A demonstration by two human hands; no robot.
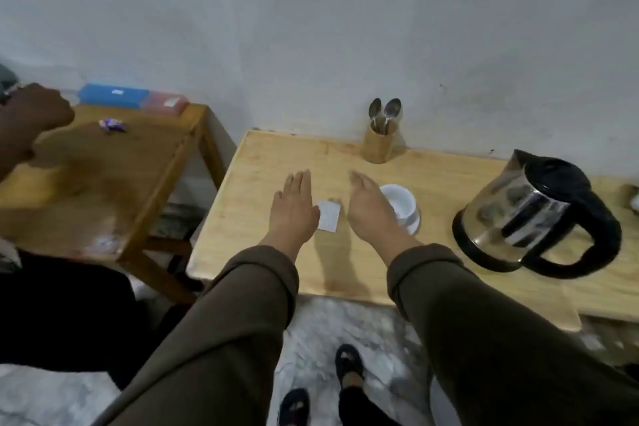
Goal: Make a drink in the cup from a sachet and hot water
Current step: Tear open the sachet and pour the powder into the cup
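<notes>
On the table, sachet: we see the sachet (328, 221) lying flat on the wooden table (262, 162), between our two hands and just left of the cup (401, 206).
Left hand: our left hand (294, 209) is flat and open, fingers together and stretched out, its thumb edge just beside or touching the sachet; it holds nothing.
Right hand: our right hand (370, 209) is open too, tilted on its edge between sachet and cup, gripping nothing.
Sachet handling: we judge it light, thin and floppy, likely to slide on the smooth wood; a pinch at one short edge, or pressing it and dragging it to the table edge, should lift it. Tearing calls for both hands at a top corner.
Cup: white, open mouth up, partly hidden behind our right hand; we take it for ceramic, so stiff and breakable. It need not move.
Kettle: the kettle (532, 214) stands well to the right, shiny metal body with a black handle; we expect it heavy if full and hot on the body, so we take the handle only.
Spoons: spoons (383, 114) stand in a wooden holder (377, 147) by the wall, behind the cup.
Progress: we judge nothing opened or poured yet.
</notes>
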